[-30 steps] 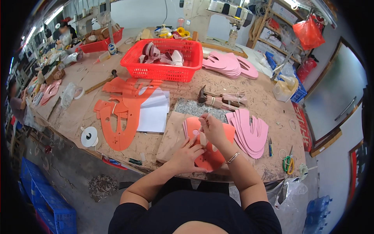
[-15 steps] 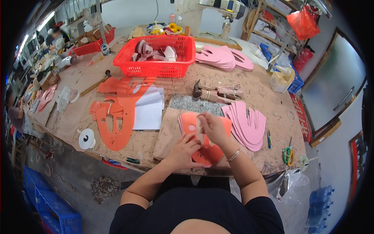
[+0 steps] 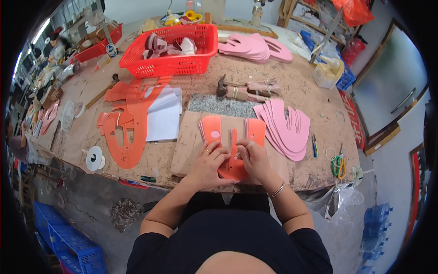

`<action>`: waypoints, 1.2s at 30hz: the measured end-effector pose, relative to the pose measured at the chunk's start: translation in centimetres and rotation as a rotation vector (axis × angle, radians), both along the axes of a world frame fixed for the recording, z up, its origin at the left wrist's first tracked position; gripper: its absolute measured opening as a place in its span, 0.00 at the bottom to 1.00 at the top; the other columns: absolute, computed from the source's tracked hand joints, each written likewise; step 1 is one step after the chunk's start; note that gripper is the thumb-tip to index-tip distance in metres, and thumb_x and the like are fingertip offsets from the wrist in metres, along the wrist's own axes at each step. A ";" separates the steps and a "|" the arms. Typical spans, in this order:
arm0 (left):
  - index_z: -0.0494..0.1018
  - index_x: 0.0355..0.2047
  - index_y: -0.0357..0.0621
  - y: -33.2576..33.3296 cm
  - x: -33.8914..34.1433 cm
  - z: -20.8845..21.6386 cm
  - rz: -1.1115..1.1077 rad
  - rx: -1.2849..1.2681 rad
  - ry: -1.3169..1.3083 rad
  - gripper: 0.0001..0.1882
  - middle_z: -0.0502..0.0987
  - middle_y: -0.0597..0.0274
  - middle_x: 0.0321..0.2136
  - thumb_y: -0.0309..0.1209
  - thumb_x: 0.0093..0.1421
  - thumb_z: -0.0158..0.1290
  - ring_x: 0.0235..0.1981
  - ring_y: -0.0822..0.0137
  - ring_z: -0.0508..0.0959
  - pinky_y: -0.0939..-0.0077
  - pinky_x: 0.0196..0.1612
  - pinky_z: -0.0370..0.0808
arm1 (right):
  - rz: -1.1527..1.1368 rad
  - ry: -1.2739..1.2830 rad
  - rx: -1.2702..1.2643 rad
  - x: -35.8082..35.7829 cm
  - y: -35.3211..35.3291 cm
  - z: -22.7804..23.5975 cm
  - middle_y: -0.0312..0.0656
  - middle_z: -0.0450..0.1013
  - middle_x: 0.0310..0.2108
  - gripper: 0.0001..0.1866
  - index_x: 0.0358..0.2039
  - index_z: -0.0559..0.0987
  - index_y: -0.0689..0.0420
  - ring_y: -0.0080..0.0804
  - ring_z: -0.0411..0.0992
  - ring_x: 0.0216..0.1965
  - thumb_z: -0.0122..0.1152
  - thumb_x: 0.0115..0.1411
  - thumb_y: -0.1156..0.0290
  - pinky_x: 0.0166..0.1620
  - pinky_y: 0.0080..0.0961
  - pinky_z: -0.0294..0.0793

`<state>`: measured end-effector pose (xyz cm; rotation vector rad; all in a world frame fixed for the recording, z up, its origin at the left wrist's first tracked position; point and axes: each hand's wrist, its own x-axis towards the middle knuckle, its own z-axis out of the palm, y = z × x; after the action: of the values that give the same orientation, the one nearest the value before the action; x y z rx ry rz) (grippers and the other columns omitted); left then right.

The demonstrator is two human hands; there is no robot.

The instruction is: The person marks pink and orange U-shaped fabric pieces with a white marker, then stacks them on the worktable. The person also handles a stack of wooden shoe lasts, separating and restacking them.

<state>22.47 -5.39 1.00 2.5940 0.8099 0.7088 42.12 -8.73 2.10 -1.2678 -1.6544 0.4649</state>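
Note:
An orange U-shaped pattern piece (image 3: 233,171) with punched holes and a narrow centre strip lies before me, on pinkish layers whose edges show at its left. Underneath is a brown board (image 3: 187,144). My left hand (image 3: 207,164) rests on the left arm of the pattern, fingers laid over it and thumb stretched along its lower edge. On the right side, my right hand (image 3: 254,160) is closed, fingertips pinched beside the centre strip. Whatever it holds is too small to make out. Fanned pink U-shaped pieces (image 3: 285,130) lie just right of the board.
Farther left are more orange patterns (image 3: 125,153) beside white paper (image 3: 163,123). A hammer (image 3: 222,86) lies beyond the board next to tied bundles (image 3: 251,93). At the back stands a red basket (image 3: 169,68). Scissors (image 3: 338,166) lie right, a white spool (image 3: 94,158) left.
My right hand has come down and nearer along the pattern, uncovering its centre strip and right arm. My left hand stays on the left side. The whole view has shifted slightly.

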 end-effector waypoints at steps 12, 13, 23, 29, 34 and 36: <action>0.74 0.49 0.42 0.3 -0.2 -0.3 -0.016 0.006 0.021 0.46 0.72 0.61 0.52 0.57 0.32 0.70 0.64 0.51 0.61 0.50 0.68 0.55 | -0.002 0.060 -0.052 0.0 -0.2 0.2 0.45 0.76 0.32 0.07 0.39 0.75 0.61 0.32 0.76 0.25 0.55 0.67 0.71 0.29 0.26 0.74; 0.74 0.49 0.42 0.3 -0.2 -0.3 -0.015 0.011 0.024 0.46 0.72 0.61 0.52 0.57 0.32 0.70 0.64 0.51 0.61 0.50 0.68 0.55 | -0.001 0.068 -0.058 0.0 -0.2 0.3 0.45 0.76 0.32 0.07 0.39 0.75 0.61 0.31 0.76 0.25 0.55 0.67 0.70 0.29 0.25 0.74; 0.74 0.48 0.42 0.4 -0.4 0.2 -0.041 -0.051 0.003 0.43 0.72 0.59 0.52 0.55 0.35 0.71 0.64 0.51 0.61 0.51 0.67 0.55 | 0.004 0.167 -0.190 0.2 -0.7 0.7 0.43 0.75 0.29 0.08 0.41 0.74 0.63 0.27 0.77 0.26 0.54 0.68 0.71 0.31 0.22 0.76; 0.74 0.49 0.44 0.8 -0.6 0.4 -0.053 -0.070 0.050 0.42 0.72 0.60 0.53 0.54 0.37 0.71 0.66 0.54 0.61 0.49 0.69 0.50 | -0.059 0.178 -0.013 1.4 -1.6 0.6 0.36 0.73 0.25 0.10 0.43 0.75 0.63 0.20 0.76 0.26 0.47 0.71 0.71 0.30 0.16 0.76; 0.73 0.49 0.46 1.2 -0.9 0.4 -0.071 -0.099 0.083 0.41 0.72 0.63 0.53 0.55 0.38 0.70 0.66 0.57 0.60 0.47 0.70 0.46 | -0.215 0.340 0.001 3.9 -2.5 0.0 0.36 0.73 0.27 0.12 0.43 0.75 0.62 0.19 0.74 0.23 0.46 0.72 0.68 0.27 0.14 0.73; 0.73 0.49 0.46 1.1 -0.8 0.4 -0.065 -0.091 0.087 0.41 0.72 0.63 0.53 0.55 0.38 0.70 0.66 0.57 0.60 0.47 0.70 0.46 | -0.243 0.370 0.004 4.3 -2.8 -0.3 0.36 0.73 0.27 0.13 0.43 0.75 0.62 0.19 0.74 0.22 0.46 0.72 0.67 0.27 0.14 0.73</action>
<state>21.64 -4.25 1.42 2.5712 0.7616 0.5310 46.46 -11.56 1.75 -1.2729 -1.1759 0.5106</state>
